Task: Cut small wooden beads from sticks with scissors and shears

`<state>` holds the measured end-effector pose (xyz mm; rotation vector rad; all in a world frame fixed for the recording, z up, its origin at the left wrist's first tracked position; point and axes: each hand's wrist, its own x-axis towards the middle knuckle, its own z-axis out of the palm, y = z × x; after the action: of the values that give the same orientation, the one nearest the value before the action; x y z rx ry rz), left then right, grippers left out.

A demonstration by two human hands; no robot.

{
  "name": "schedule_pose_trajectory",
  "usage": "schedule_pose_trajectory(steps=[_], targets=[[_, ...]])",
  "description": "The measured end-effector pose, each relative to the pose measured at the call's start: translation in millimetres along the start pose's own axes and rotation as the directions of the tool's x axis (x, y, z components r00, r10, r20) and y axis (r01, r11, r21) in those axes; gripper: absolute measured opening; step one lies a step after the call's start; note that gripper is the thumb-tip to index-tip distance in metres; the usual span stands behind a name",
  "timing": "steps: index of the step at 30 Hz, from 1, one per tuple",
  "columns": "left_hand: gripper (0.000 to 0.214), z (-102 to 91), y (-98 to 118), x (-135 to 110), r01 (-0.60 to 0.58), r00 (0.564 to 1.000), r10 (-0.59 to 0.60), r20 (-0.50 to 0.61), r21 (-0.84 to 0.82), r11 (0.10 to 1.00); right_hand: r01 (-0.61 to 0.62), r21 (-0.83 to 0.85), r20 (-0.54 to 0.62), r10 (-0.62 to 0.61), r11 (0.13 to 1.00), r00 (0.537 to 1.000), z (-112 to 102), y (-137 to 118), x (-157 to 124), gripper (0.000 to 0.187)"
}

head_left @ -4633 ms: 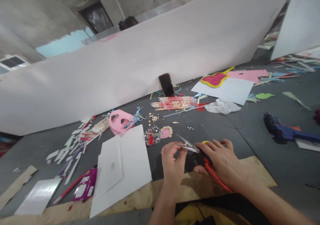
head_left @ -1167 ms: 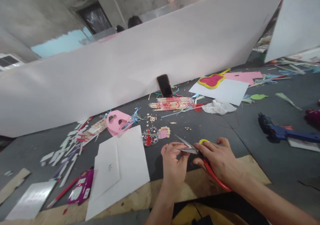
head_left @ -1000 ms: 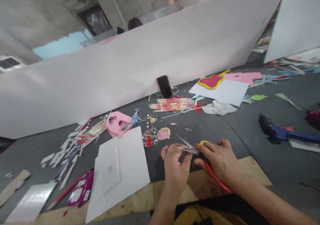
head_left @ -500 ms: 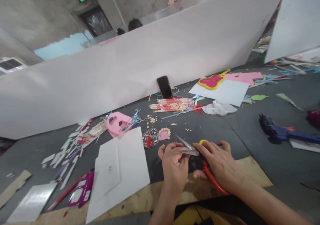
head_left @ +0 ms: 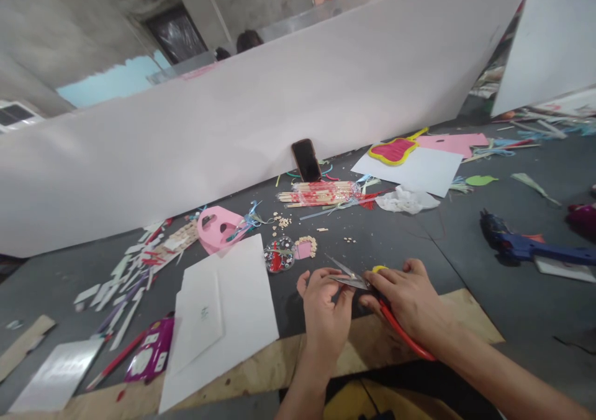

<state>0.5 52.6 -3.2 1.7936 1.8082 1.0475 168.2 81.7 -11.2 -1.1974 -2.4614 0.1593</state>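
My right hand (head_left: 407, 299) is wrapped round a pair of scissors (head_left: 351, 281) with red and yellow handles. The blades point left and stand partly apart. My left hand (head_left: 327, 302) is closed in a pinch beside the blades, its fingertips at the lower blade; whatever it holds is too small and hidden to make out. Just beyond the hands are a small pink piece edged with pale wooden bits (head_left: 305, 248) and a round clear case of beads or pins (head_left: 279, 254). Loose pale bits (head_left: 282, 222) lie farther back.
White sheets (head_left: 249, 302) lie left, by a purple packet (head_left: 151, 348). Bundled sticks in clear wrap (head_left: 321, 194) lie before a phone (head_left: 306, 160) leaning on a white partition (head_left: 261, 122). A blue glue gun (head_left: 535, 244) is at right, crumpled white tissue (head_left: 406, 200) behind.
The scissor blades have come slightly closer together, and my right thumb has moved up toward the fingers. My left hand stays almost in place.
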Motion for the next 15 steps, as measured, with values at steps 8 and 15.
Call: schedule_pose_trajectory(steps=[8,15], targets=[[0.015,-3.5,-1.4,1.1,-0.013,1.000,0.013,-0.020,-0.038,0.999,0.001,0.015,0.026,-0.002,1.000,1.000,2.7,0.3,-2.5,0.047],[0.016,-4.3,-8.1,2.2,0.038,0.999,-0.039,-0.003,-0.146,0.989,0.009,0.043,0.088,-0.013,0.999,0.996,-0.5,-0.1,-3.2,0.069]])
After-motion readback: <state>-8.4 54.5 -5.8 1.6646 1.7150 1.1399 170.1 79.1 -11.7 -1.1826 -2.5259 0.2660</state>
